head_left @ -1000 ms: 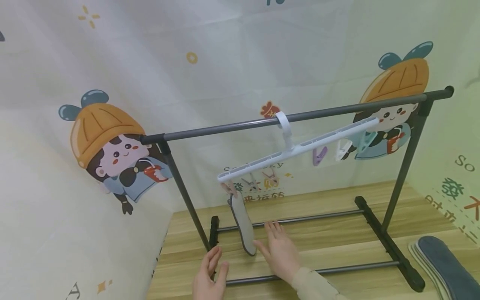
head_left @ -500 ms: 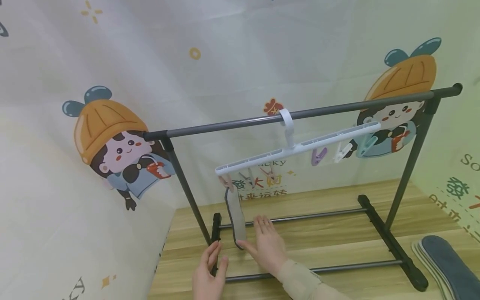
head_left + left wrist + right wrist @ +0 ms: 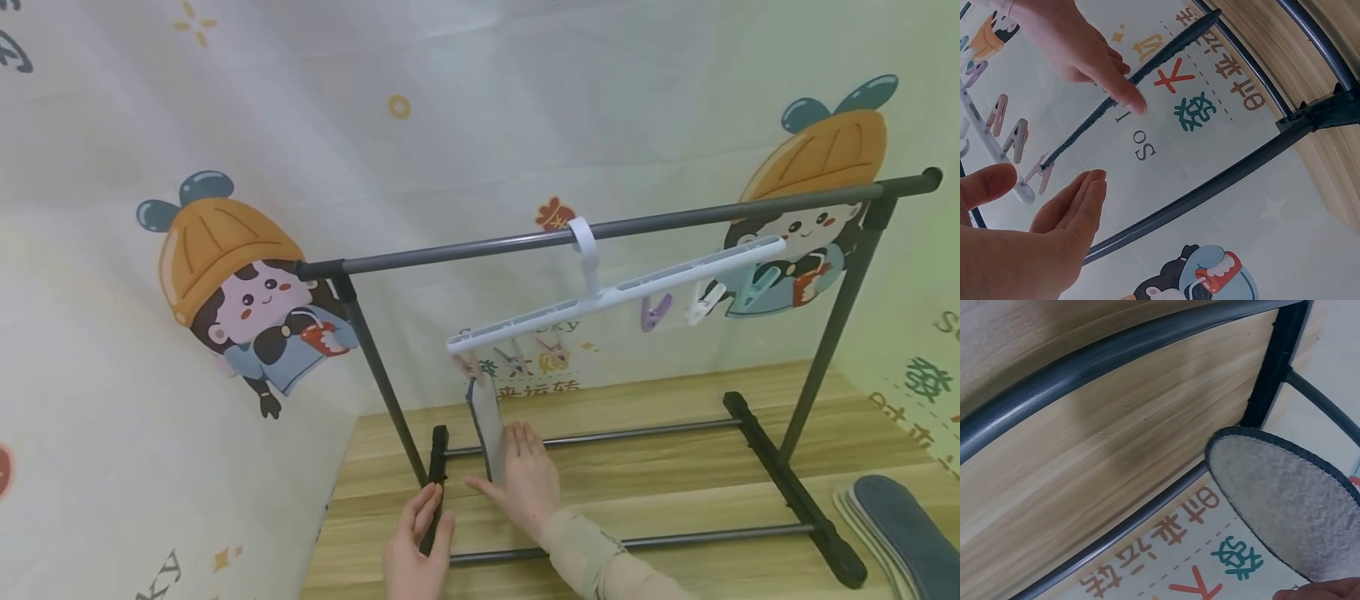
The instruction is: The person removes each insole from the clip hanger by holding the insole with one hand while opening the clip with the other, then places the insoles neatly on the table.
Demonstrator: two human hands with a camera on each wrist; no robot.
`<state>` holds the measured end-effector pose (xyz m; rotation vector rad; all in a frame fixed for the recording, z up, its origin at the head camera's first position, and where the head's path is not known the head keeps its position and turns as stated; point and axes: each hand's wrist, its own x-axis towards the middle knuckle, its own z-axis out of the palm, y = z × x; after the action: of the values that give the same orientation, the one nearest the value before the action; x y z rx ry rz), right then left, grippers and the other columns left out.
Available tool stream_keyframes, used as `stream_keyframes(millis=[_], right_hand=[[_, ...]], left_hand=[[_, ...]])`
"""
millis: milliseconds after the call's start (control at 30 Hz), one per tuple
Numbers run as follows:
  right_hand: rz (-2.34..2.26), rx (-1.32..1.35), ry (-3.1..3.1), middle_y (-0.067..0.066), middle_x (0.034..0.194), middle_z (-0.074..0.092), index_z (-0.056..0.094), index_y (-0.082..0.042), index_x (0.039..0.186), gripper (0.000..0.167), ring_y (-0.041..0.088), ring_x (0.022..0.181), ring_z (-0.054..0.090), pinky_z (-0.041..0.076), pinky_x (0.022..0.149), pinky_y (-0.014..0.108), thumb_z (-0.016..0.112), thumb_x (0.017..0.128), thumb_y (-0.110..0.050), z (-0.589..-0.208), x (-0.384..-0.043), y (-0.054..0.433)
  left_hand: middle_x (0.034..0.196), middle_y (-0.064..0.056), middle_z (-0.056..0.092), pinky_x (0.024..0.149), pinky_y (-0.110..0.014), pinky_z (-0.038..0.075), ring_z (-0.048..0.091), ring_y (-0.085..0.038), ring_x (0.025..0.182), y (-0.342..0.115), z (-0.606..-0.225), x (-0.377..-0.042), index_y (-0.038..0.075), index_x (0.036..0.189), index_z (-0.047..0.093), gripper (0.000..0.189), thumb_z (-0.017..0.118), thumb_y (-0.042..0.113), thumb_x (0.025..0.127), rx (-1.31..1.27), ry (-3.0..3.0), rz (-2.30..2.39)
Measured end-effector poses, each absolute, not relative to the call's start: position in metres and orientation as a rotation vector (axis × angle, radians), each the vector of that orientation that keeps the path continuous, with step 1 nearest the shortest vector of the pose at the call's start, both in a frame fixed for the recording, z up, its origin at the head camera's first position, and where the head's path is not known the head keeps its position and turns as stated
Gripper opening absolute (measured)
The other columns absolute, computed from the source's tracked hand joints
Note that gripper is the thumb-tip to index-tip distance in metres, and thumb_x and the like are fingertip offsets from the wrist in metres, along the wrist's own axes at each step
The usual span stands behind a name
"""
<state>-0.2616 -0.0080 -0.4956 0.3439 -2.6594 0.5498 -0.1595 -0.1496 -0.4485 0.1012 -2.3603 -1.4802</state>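
Note:
A grey insole with a dark edge (image 3: 489, 421) hangs by one end from a pinkish clip (image 3: 469, 365) at the left end of a white hanger (image 3: 540, 317). Its fuzzy pale side (image 3: 1279, 494) faces the right wrist camera; the left wrist view shows it edge-on. My right hand (image 3: 528, 483) is against its lower part, fingers straight and thumb spread, covering the bottom end in the head view. Near the rack's left post is my left hand (image 3: 416, 537), thumb apart from its fingers, holding nothing.
The hanger hooks over the top bar (image 3: 480, 247) of a dark metal rack. More clips hang along it, among them a purple clip (image 3: 656, 312) and a teal clip (image 3: 756, 286). A stack of insoles (image 3: 900, 521) lies right of the rack on the wooden surface.
The hanging insole swings left, then back right. My right hand has moved left and slightly up, now overlapping the insole's lower end. My left hand stays nearly still.

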Motion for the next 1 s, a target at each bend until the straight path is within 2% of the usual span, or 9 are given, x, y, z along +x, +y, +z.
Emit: stream_keyframes(millis=[200, 333, 467, 600, 833, 1000], right_hand=[[0.522, 0.348, -2.580, 0.024, 0.136, 0.058, 0.053, 0.009, 0.134, 0.075, 0.036, 0.129, 0.055, 0.042, 0.111, 0.043, 0.069, 0.088, -0.048, -0.500, -0.266, -0.006], [0.558, 0.373, -2.519, 0.026, 0.132, 0.061, 0.055, 0.011, 0.131, 0.059, 0.038, 0.125, 0.057, 0.046, 0.108, 0.045, 0.068, 0.090, -0.029, -0.502, -0.266, -0.007], [0.572, 0.396, -2.485, 0.026, 0.129, 0.062, 0.057, 0.010, 0.129, 0.048, 0.037, 0.124, 0.059, 0.047, 0.106, 0.044, 0.065, 0.091, -0.018, -0.505, -0.264, -0.007], [0.597, 0.408, -2.472, 0.024, 0.128, 0.063, 0.060, 0.009, 0.126, 0.041, 0.036, 0.122, 0.061, 0.047, 0.105, 0.044, 0.064, 0.093, -0.015, -0.509, -0.259, -0.005], [0.695, 0.414, -2.488, 0.023, 0.129, 0.064, 0.061, 0.005, 0.126, 0.035, 0.035, 0.123, 0.060, 0.047, 0.105, 0.045, 0.059, 0.098, -0.016, -0.510, -0.245, 0.001], [0.810, 0.422, -2.526, 0.024, 0.131, 0.062, 0.060, 0.005, 0.126, 0.032, 0.036, 0.124, 0.059, 0.048, 0.104, 0.047, 0.055, 0.101, -0.014, -0.507, -0.234, 0.006]], left_hand=[[0.130, -0.017, 0.064, 0.108, -0.058, 0.039, 0.061, -0.038, 0.120, -0.151, -0.447, -0.160, -0.001, 0.130, 0.056, 0.040, 0.065, 0.007, 0.093, 0.138, -2.360, -1.481], [0.129, -0.016, 0.065, 0.107, -0.057, 0.040, 0.062, -0.036, 0.119, -0.151, -0.448, -0.160, -0.001, 0.130, 0.057, 0.039, 0.066, 0.007, 0.092, 0.131, -2.355, -1.458], [0.127, -0.015, 0.066, 0.106, -0.057, 0.041, 0.063, -0.036, 0.118, -0.149, -0.448, -0.162, 0.001, 0.129, 0.058, 0.038, 0.066, 0.007, 0.092, 0.135, -2.353, -1.451], [0.130, -0.015, 0.065, 0.108, -0.059, 0.039, 0.060, -0.038, 0.122, -0.145, -0.446, -0.164, 0.001, 0.131, 0.056, 0.038, 0.064, 0.009, 0.094, 0.119, -2.367, -1.469], [0.140, -0.012, 0.058, 0.111, -0.064, 0.032, 0.050, -0.034, 0.134, -0.142, -0.432, -0.178, 0.006, 0.138, 0.051, 0.042, 0.059, 0.022, 0.100, 0.071, -2.428, -1.509], [0.136, -0.016, 0.060, 0.108, -0.057, 0.040, 0.056, -0.032, 0.128, -0.143, -0.427, -0.194, 0.001, 0.135, 0.052, 0.039, 0.059, 0.016, 0.100, -0.060, -2.369, -1.438]])
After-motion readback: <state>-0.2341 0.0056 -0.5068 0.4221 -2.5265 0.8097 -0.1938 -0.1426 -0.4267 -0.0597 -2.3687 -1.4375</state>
